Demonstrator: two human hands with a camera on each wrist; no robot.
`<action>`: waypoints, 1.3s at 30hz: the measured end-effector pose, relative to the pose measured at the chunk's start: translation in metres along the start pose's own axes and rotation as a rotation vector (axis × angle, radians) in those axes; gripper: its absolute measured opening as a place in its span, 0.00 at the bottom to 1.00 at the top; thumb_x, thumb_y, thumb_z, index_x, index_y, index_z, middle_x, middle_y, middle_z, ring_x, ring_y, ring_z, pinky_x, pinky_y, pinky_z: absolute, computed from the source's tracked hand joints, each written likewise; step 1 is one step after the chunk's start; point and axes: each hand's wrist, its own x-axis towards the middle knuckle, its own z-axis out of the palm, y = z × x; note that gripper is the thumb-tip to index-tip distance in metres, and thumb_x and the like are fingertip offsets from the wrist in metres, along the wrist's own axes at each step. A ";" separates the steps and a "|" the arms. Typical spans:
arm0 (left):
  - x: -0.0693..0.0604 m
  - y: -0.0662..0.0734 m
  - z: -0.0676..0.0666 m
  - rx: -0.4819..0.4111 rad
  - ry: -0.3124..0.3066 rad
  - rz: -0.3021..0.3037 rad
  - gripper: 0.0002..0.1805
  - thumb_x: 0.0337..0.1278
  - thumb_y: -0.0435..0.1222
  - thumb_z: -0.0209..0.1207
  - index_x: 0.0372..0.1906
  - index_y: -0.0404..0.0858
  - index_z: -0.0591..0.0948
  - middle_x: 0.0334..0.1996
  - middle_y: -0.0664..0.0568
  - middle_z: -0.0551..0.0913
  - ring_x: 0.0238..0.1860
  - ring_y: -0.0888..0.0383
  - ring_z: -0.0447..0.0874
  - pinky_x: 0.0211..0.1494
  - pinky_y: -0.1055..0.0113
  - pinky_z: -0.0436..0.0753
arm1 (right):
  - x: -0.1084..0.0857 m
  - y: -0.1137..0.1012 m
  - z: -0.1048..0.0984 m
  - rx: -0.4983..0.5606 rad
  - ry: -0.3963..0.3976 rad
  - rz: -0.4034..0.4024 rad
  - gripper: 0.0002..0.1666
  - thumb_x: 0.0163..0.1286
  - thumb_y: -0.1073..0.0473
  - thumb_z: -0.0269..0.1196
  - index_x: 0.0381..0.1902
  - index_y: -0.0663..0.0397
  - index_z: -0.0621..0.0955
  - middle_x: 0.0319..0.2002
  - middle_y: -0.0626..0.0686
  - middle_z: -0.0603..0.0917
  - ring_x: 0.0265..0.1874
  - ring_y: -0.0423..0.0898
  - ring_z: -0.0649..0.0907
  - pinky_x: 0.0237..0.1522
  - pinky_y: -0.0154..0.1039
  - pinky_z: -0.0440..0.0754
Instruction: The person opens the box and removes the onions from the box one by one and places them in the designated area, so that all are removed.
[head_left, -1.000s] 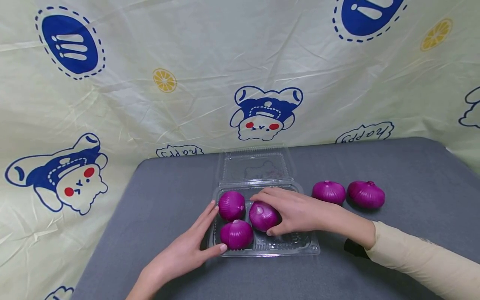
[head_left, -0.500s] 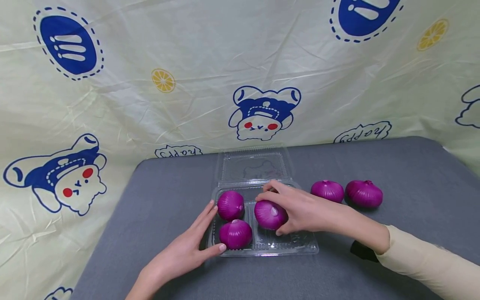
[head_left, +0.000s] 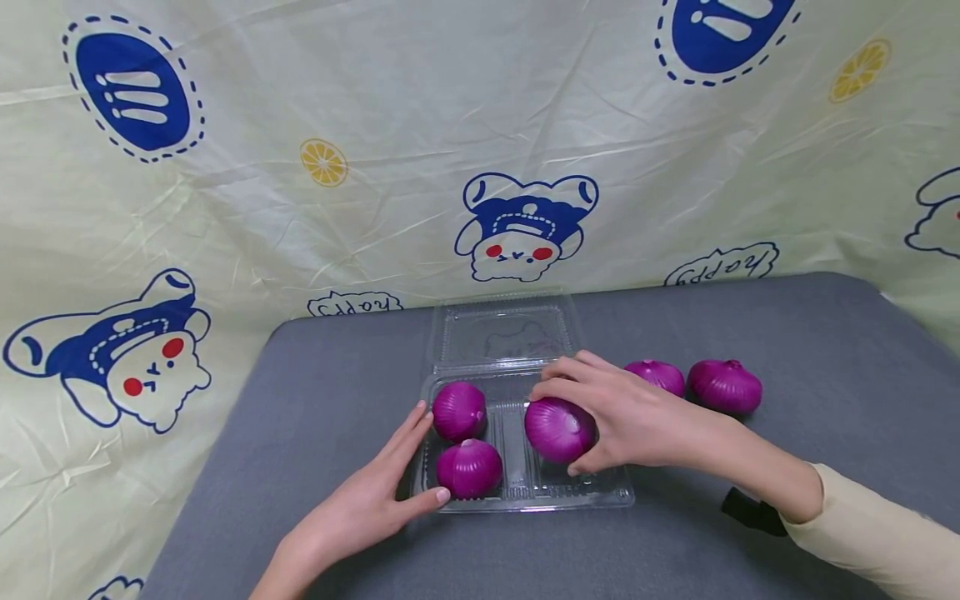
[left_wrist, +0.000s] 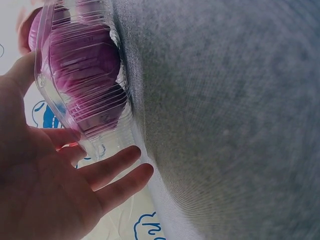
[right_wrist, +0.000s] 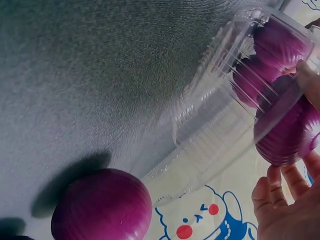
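My right hand [head_left: 622, 408] grips a red onion [head_left: 558, 429] over the right part of a clear plastic clamshell container [head_left: 517, 454]. Whether that onion touches the container's floor I cannot tell. Two more red onions, a rear one [head_left: 459, 411] and a front one [head_left: 469, 469], sit in the container's left side. Against the left edge rests my left hand [head_left: 367, 504], its fingers extended and the thumb near the front corner. In the left wrist view, the container wall [left_wrist: 95, 85] shows the onions through it, and the fingers [left_wrist: 117, 167] are spread.
Two red onions lie on the grey tabletop right of the container: one [head_left: 726, 386] in full view, the other [head_left: 656, 375] partly behind my right hand. The clear lid [head_left: 510, 333] is folded back toward the printed curtain [head_left: 405, 217]. A dark band [head_left: 753, 511] shows at the right wrist.
My right hand has moved rightward with the gripped onion, away from the two onions on the left, and the onion has turned somewhat. The left hand stays at the container's edge.
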 end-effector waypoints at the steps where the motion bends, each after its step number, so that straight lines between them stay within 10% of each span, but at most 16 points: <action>1: 0.000 0.000 0.000 0.000 0.000 -0.002 0.51 0.53 0.66 0.60 0.78 0.64 0.48 0.77 0.71 0.40 0.76 0.55 0.49 0.65 0.44 0.69 | -0.001 0.000 -0.001 0.001 0.003 0.002 0.49 0.36 0.44 0.83 0.60 0.36 0.77 0.59 0.43 0.73 0.57 0.44 0.70 0.41 0.47 0.84; 19: -0.004 -0.003 -0.001 0.005 0.015 0.021 0.50 0.55 0.65 0.59 0.78 0.62 0.48 0.77 0.70 0.41 0.76 0.54 0.49 0.65 0.44 0.69 | -0.030 -0.002 -0.020 0.096 0.089 0.086 0.50 0.35 0.55 0.84 0.58 0.38 0.72 0.58 0.41 0.71 0.55 0.41 0.74 0.41 0.40 0.84; 39: -0.004 0.000 -0.001 -0.005 0.004 0.031 0.49 0.55 0.65 0.59 0.78 0.64 0.48 0.77 0.71 0.40 0.76 0.56 0.48 0.67 0.46 0.67 | -0.079 0.009 -0.043 -0.043 0.158 0.169 0.57 0.32 0.56 0.85 0.64 0.33 0.73 0.59 0.43 0.69 0.52 0.47 0.75 0.34 0.37 0.84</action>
